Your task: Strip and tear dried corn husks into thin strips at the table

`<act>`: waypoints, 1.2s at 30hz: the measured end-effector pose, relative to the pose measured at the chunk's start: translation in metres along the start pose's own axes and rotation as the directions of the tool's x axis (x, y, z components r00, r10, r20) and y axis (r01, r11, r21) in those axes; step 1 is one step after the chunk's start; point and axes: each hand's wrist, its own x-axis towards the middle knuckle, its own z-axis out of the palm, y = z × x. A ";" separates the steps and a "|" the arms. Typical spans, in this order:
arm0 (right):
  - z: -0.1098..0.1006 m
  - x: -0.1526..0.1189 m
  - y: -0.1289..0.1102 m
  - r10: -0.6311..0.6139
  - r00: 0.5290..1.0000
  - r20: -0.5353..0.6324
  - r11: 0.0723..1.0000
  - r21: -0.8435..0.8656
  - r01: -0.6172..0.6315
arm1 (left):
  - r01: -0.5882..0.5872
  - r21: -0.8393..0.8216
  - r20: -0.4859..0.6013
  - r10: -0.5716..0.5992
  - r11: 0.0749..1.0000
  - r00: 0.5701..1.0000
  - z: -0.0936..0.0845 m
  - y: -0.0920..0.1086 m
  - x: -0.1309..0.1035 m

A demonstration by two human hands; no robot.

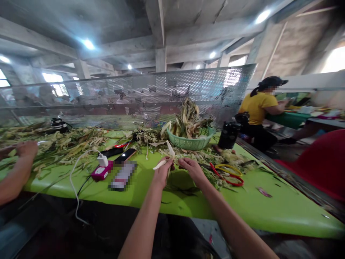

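My left hand [165, 169] is closed around a few pale strips of corn husk [170, 149], which stick out above and to the left of the fingers. Close by on the right, my right hand [190, 168] has its fingertips pinched together; what lies between them is too small to make out. Both hands are just above the green tabletop [157, 194], in front of a light green plastic basket [188, 144] heaped with dry husks [190, 118]. Scissors with red and yellow handles [229, 174] lie to the right of my right hand, among scattered leaf scraps.
Left of my hands lie two phones [125, 156] [123, 176] and a pink power socket [101, 171] with a white charger. A black container [229, 136] stands right of the basket. Another person's hand [27, 149] is at far left; a person in yellow [258, 108] sits at right.
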 end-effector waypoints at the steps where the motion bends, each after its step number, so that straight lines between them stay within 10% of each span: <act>1: -0.001 -0.002 -0.001 0.014 1.000 0.002 1.000 0.025 -0.014 | 0.029 -0.028 0.034 -0.028 0.999 0.999 -0.001 0.000 0.000; 10: -0.002 -0.008 -0.012 0.153 0.980 0.129 0.867 0.458 -0.196 | 0.233 -0.138 0.218 -0.199 0.963 0.955 -0.002 0.002 -0.003; 25: -0.005 -0.001 -0.002 0.031 0.988 -0.153 0.973 0.229 0.005 | -0.099 0.341 0.202 0.030 0.935 0.979 0.002 0.013 -0.013; 36: 0.003 -0.003 0.000 -0.045 0.997 0.061 0.997 -0.066 0.049 | -0.050 0.002 -0.030 0.050 0.999 0.998 -0.004 0.003 0.002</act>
